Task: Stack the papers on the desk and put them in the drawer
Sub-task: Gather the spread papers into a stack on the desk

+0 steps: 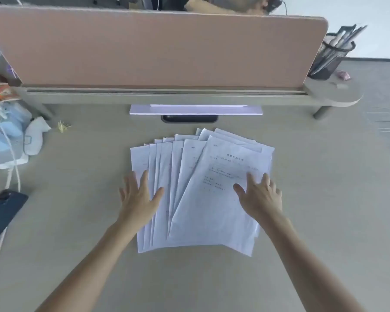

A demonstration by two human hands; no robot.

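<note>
A fan of printed papers point(200, 188) lies spread across the middle of a beige table point(324, 199), the sheets overlapping from left to right with the rightmost page on top. Dark printed lines run down that top sheet, too blurred to read. A person's left hand point(140, 194) rests palm down on the left edge of the fan, its grip wide and flat, fingers splayed, closing on nothing. The right hand point(260, 197) presses flat on the right side of the top sheet, its grip equally wide, fingers spread and holding nothing.

At the far right, a black mesh pen holder point(331, 57) stands on a raised shelf point(338, 93), filled with what look like pens and other long items. A pink divider panel point(155, 48) rises behind the shelf. Under the shelf's front edge lies a slim white object point(196, 110), above a dark slot point(189, 118) set in the table. On the left, a dark phone point(2, 212) lies near the edge, beside a white cable point(11, 176) and a heap of blue and white packets point(11, 136).
</note>
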